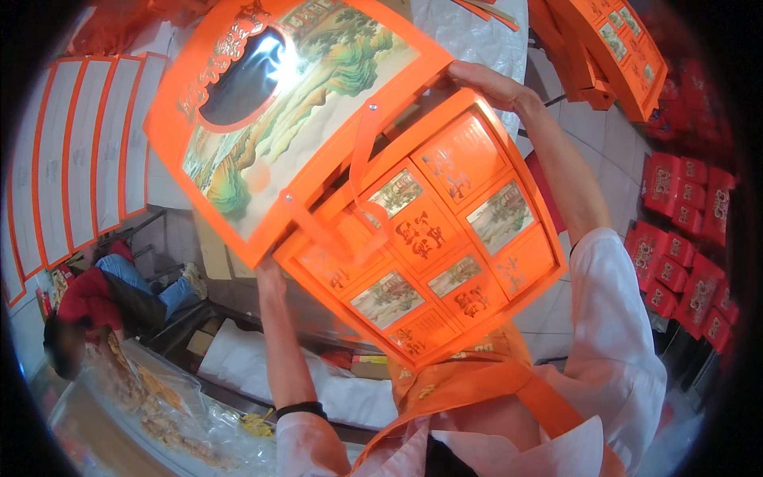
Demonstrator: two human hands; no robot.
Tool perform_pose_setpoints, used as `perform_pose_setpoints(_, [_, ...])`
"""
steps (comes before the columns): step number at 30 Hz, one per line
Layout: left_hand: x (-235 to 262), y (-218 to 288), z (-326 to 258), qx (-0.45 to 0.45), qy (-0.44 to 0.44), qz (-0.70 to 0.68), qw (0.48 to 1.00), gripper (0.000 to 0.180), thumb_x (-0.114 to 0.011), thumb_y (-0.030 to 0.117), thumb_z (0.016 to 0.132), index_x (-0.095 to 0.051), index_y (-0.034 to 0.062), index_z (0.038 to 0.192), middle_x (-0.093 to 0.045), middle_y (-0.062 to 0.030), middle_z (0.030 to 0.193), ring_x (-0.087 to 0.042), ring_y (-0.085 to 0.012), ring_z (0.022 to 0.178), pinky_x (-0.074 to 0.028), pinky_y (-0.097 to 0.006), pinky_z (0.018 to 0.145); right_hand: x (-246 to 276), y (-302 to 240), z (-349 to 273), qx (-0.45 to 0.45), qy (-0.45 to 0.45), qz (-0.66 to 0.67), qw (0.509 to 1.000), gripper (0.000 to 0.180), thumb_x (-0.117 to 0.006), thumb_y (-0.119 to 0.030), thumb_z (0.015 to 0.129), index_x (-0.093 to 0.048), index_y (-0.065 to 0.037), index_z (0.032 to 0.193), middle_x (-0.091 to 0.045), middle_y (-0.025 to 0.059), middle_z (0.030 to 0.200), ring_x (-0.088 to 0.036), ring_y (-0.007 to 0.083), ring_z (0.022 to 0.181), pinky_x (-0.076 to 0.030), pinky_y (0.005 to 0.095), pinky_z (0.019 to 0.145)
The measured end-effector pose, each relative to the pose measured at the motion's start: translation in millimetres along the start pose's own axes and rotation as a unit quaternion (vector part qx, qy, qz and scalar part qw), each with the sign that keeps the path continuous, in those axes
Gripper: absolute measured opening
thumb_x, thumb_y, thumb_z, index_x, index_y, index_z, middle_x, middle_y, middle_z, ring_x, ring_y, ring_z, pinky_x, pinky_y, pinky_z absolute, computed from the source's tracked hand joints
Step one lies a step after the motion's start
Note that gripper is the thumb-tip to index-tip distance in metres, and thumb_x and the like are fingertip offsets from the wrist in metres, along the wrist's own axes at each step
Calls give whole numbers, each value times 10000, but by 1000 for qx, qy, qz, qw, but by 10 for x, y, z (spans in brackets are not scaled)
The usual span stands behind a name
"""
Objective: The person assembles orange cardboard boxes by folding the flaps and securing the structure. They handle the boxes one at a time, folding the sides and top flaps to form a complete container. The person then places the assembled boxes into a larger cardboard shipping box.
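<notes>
Between my two hands I hold up an orange gift box, tilted. Its lid (318, 119) bears a green landscape picture and a dark oval window. Toward me, the inner tray (548, 266) holds several small orange boxes (420, 226) with landscape pictures and dark or gold lettering. An orange ribbon handle (362, 159), fastened to the lid's edge, hangs over the tray. My left hand (270, 266) grips the near left corner, its fingers mostly hidden under the box. My right hand (491, 84) grips the far right corner, where lid and tray meet.
White panels with orange edges (71, 151) stand in a row at left. Below them a person in a red top (103, 298) bends low, near clear plastic bags (171, 397). Red boxes (683, 254) line the right side. More orange boxes (616, 44) stand at the top right.
</notes>
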State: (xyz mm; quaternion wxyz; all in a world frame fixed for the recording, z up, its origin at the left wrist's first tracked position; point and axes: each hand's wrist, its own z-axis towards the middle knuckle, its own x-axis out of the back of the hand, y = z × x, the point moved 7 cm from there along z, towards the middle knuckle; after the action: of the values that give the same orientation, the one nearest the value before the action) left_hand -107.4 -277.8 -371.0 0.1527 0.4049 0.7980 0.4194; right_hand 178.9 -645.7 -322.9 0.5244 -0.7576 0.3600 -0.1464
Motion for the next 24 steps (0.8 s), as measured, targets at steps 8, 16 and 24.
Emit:
perform_pose_setpoints(8, [-195, 206, -187, 16, 7, 1, 1000, 353, -448, 180, 860, -410, 9, 1166, -481, -125, 1132, -483, -225, 1034, -402, -348, 864, 339, 22, 349, 0, 180, -395, 901, 380, -467, -334, 807, -571, 2, 952, -601, 151, 815, -571, 281, 830, -433, 335, 718])
perform_pose_setpoints(16, [-242, 193, -212, 17, -22, 64, 998, 382, -403, 247, 879, -397, 22, 1188, -472, -113, 1155, -463, -217, 1061, -372, -348, 897, 394, -51, 440, 80, 185, -496, 845, 403, -475, -378, 791, -570, -17, 942, -580, 221, 847, -544, 358, 804, -428, 378, 691])
perform_pose_setpoints(24, [-51, 26, -75, 15, -22, 30, 999, 404, -393, 275, 882, -388, 26, 1200, -468, -108, 1162, -450, -214, 1077, -347, -355, 918, 176, 100, 263, -60, 57, -241, 967, 498, -414, -432, 849, -495, -29, 1129, -578, 74, 1010, -543, 173, 908, -410, 293, 817])
